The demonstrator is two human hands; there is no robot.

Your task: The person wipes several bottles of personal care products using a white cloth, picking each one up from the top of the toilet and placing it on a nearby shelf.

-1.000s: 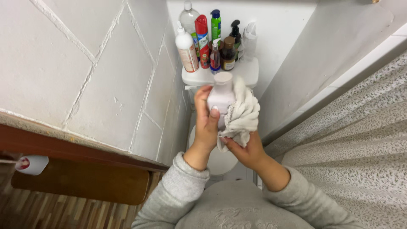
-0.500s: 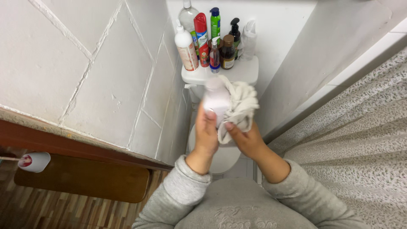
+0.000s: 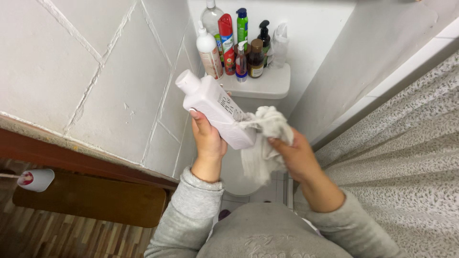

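Looking down through the head camera, I record the left hand (image 3: pixel 209 138) closed around the lower half of a pale pink rectangular bottle (image 3: pixel 215 108), thumb laid up the near face and fingers wrapped behind, out of view. Bottle is tilted, its white cap (image 3: pixel 185 81) pointing up and toward the tiled wall (image 3: pixel 95 81), its base low and toward the right hand. Right hand (image 3: pixel 296 155) is curled shut on a bunched off-white cloth (image 3: pixel 263 138); fingers gather the wad from the right, and a loose tail hangs below. Cloth touches the bottle's lower end, pressed against its side near the base. Both things are held in the air in front of the grey sweatshirt, above the toilet bowl (image 3: pixel 236 179). Behind, the cistern lid (image 3: pixel 260 85) carries a cluster of upright bottles (image 3: pixel 236 40) against the back wall, well apart from the held one. Speckled curtain (image 3: pixel 406 157) on the right; a wooden shelf (image 3: pixel 91 203) low on the left with a small white object (image 3: pixel 36 179) beside it.
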